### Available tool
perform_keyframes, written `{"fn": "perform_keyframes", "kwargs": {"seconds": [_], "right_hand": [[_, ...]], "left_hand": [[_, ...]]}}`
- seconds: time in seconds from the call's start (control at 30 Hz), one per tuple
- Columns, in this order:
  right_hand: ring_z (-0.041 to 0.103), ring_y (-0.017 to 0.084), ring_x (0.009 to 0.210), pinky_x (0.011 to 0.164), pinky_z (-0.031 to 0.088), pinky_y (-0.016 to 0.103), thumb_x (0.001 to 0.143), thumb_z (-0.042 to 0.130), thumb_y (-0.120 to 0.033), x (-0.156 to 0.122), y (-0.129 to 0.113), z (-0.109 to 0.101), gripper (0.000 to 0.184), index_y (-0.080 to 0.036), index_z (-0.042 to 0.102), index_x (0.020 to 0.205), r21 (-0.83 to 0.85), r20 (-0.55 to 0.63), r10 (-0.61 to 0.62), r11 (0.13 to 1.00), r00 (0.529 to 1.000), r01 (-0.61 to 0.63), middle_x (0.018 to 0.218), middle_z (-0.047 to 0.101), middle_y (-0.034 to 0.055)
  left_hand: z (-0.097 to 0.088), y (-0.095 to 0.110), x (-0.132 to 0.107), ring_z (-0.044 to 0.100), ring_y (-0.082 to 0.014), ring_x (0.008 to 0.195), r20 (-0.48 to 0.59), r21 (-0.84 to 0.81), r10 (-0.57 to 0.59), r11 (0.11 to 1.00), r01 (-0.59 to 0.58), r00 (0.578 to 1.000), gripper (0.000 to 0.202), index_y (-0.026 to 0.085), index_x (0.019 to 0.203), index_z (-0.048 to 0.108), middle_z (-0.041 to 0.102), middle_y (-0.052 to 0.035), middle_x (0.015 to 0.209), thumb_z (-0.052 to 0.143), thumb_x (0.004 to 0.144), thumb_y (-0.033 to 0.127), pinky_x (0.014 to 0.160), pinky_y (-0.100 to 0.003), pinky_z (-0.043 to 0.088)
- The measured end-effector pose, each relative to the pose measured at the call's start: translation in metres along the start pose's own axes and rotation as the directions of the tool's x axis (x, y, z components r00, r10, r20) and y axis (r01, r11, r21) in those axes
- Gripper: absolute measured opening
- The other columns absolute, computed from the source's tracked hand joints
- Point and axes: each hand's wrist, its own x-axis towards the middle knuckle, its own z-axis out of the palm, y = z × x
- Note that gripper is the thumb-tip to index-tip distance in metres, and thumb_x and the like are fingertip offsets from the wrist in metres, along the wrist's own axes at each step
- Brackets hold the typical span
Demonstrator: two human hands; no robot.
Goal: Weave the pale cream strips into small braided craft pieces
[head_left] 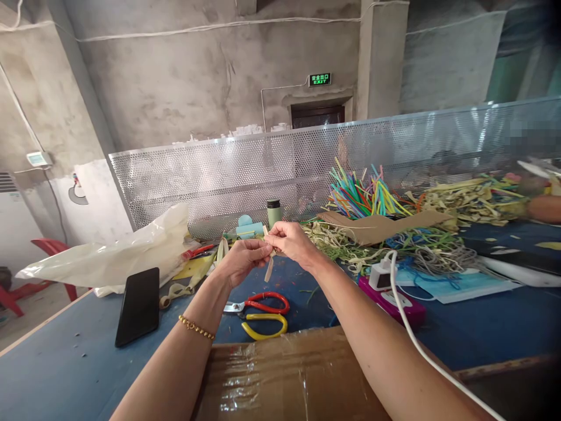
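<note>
Above the blue table, my left hand (245, 257) and my right hand (290, 241) meet, with the fingers of both closed in a pinch. Between them is a narrow pale strip (269, 270), which looks like dried leaf or husk; one end sticks up and the other hangs below the fingers. My fingertips hide its middle. Beneath my hands lie scissors (263, 316) with one red and one yellow handle, their blades partly behind my left wrist.
A cardboard box (289, 374) sits nearest me. Left are a black phone (138, 307) and a plastic bag (127, 251). Right are a purple power strip (409, 310) with a white cable, a blue mask (464, 283), colourful stems (363, 193) and husk strips (473, 199). A person's hand (543, 209) shows far right.
</note>
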Motion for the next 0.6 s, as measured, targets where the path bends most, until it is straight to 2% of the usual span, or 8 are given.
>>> {"fn": "perform_keyframes", "kwargs": {"seconds": [0.17, 0.47, 0.6], "right_hand": [[0.049, 0.011, 0.057, 0.053, 0.038, 0.024, 0.072, 0.063, -0.027, -0.0009, -0.003, 0.0052, 0.015, -0.017, 0.055, 0.063, 0.003, -0.041, -0.013, 1.0, 0.999, 0.013, 0.061, 0.057, -0.0011], [0.051, 0.013, 0.057, 0.055, 0.039, 0.025, 0.073, 0.061, -0.023, -0.0013, -0.0049, 0.0079, 0.013, -0.017, 0.056, 0.063, -0.012, -0.079, -0.014, 1.0, 0.997, 0.013, 0.061, 0.058, 0.0005], [0.055, 0.014, 0.062, 0.059, 0.041, 0.026, 0.082, 0.058, -0.029, 0.0032, -0.0017, 0.0019, 0.019, -0.018, 0.057, 0.067, -0.096, -0.038, -0.064, 0.994, 0.997, 0.06, 0.066, 0.062, 0.0023]], "left_hand": [[0.0015, 0.0033, -0.0011, 0.048, -0.0074, 0.051, 0.026, 0.004, -0.032, 0.999, 0.032, 0.999, 0.02, 0.012, 0.059, 0.071, 0.06, -0.0031, 0.057, 0.086, 0.061, 0.026, 0.046, -0.021, 0.035], [0.0013, 0.0013, -0.0003, 0.049, -0.0076, 0.05, 0.027, 0.032, -0.066, 0.997, 0.065, 0.997, 0.022, 0.011, 0.059, 0.071, 0.059, -0.0033, 0.055, 0.087, 0.059, 0.027, 0.048, -0.022, 0.035], [-0.0006, -0.0007, 0.0007, 0.05, -0.0074, 0.053, 0.014, -0.006, -0.027, 1.0, 0.027, 1.0, 0.025, 0.01, 0.06, 0.068, 0.059, -0.003, 0.058, 0.086, 0.061, 0.027, 0.051, -0.022, 0.036]]}}
